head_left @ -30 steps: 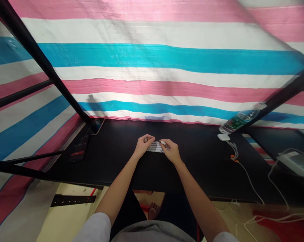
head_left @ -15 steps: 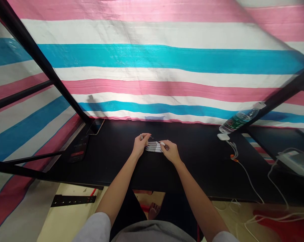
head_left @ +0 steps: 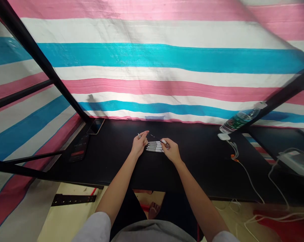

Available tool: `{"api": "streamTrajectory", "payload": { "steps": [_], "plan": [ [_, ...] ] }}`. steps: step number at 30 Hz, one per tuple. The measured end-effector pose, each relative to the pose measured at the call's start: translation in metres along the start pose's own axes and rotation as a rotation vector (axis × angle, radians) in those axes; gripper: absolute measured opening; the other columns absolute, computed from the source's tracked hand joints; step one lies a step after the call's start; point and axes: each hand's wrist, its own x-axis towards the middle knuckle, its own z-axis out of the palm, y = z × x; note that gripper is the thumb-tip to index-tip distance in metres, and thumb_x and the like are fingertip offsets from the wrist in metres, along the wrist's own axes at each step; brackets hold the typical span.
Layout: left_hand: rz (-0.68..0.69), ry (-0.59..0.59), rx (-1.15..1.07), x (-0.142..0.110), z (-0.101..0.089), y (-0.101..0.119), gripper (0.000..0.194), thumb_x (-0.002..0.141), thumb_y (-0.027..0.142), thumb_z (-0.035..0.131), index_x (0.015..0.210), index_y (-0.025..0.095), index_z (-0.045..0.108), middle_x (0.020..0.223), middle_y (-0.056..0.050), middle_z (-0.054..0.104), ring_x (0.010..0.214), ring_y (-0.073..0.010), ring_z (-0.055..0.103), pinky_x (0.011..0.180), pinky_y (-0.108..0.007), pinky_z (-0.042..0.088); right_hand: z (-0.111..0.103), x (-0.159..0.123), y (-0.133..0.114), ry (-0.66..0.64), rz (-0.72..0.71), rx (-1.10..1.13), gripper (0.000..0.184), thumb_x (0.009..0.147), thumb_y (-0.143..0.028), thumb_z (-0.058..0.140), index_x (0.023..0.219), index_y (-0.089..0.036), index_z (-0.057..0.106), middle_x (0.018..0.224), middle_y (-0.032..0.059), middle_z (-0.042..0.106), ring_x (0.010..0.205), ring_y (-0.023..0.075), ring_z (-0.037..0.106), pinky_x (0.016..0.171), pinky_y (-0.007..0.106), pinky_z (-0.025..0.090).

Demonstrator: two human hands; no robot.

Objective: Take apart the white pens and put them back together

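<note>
Head view: right hand [head_left: 172, 151] pinches a light, stiff slim pen [head_left: 164, 142] by the barrel over a row of pens [head_left: 154, 146] on the counter [head_left: 204, 161], left hand [head_left: 139, 145] with fingertips pressed together.

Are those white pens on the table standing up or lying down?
Lying down: the slim white pens rest flat, side by side in a row, on the black tabletop.

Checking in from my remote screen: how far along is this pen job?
Done is unclear: white pens lie in a neat row on the black desk. In hand: the right hand holds one pen, its thin dark shaft reaching toward the left hand. Left: the pens in the row.
</note>
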Motion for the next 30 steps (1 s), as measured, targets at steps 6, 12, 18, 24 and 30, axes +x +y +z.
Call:
{"api": "streamTrajectory", "payload": {
  "steps": [6, 12, 18, 24, 30],
  "plan": [
    [-0.01, 0.003, 0.024, 0.0, 0.0, -0.001, 0.043, 0.066, 0.043, 0.082, 0.09, 0.01, 0.068, 0.044, 0.012, 0.024, 0.04, -0.0015, 0.018, 0.043, -0.022, 0.014, 0.0, 0.0, -0.003, 0.002, 0.03, 0.06, 0.015, 0.082, -0.031, 0.058, 0.088, -0.023, 0.069, 0.081, 0.0035, 0.068, 0.074, 0.0193, 0.061, 0.067, 0.03, 0.049],
    [-0.037, -0.022, 0.07, -0.002, 0.001, -0.001, 0.043, 0.066, 0.044, 0.081, 0.088, 0.009, 0.068, 0.045, 0.012, 0.025, 0.04, -0.0016, 0.019, 0.043, -0.022, 0.015, 0.0, 0.0, -0.003, -0.014, 0.032, 0.043, 0.015, 0.082, -0.03, 0.057, 0.089, -0.024, 0.069, 0.083, 0.0033, 0.068, 0.068, 0.0172, 0.059, 0.064, 0.029, 0.048],
    [-0.052, -0.049, 0.14, -0.002, -0.001, -0.005, 0.045, 0.066, 0.046, 0.08, 0.089, 0.01, 0.069, 0.044, 0.011, 0.026, 0.04, -0.0023, 0.021, 0.043, -0.022, 0.016, -0.001, 0.0, -0.002, -0.037, -0.019, 0.005, 0.014, 0.084, -0.028, 0.056, 0.088, -0.024, 0.069, 0.086, 0.0037, 0.069, 0.071, 0.0182, 0.06, 0.068, 0.031, 0.049],
    [-0.07, -0.128, 0.248, -0.005, 0.001, -0.008, 0.051, 0.071, 0.049, 0.075, 0.1, 0.008, 0.068, 0.045, 0.01, 0.029, 0.041, -0.0035, 0.022, 0.043, -0.021, 0.017, 0.0, 0.0, -0.001, -0.029, -0.04, -0.036, 0.016, 0.086, -0.029, 0.054, 0.089, -0.023, 0.069, 0.086, 0.0043, 0.07, 0.071, 0.0181, 0.062, 0.069, 0.03, 0.05],
    [-0.197, -0.179, -0.049, -0.007, 0.008, 0.006, 0.041, 0.086, 0.052, 0.052, 0.105, 0.017, 0.06, 0.06, 0.004, 0.043, 0.042, -0.0055, 0.028, 0.04, -0.019, 0.017, -0.001, 0.0, 0.002, 0.054, -0.02, -0.085, 0.023, 0.088, -0.031, 0.05, 0.092, -0.017, 0.068, 0.083, 0.0053, 0.069, 0.067, 0.0157, 0.06, 0.065, 0.027, 0.049]
  ]
}}
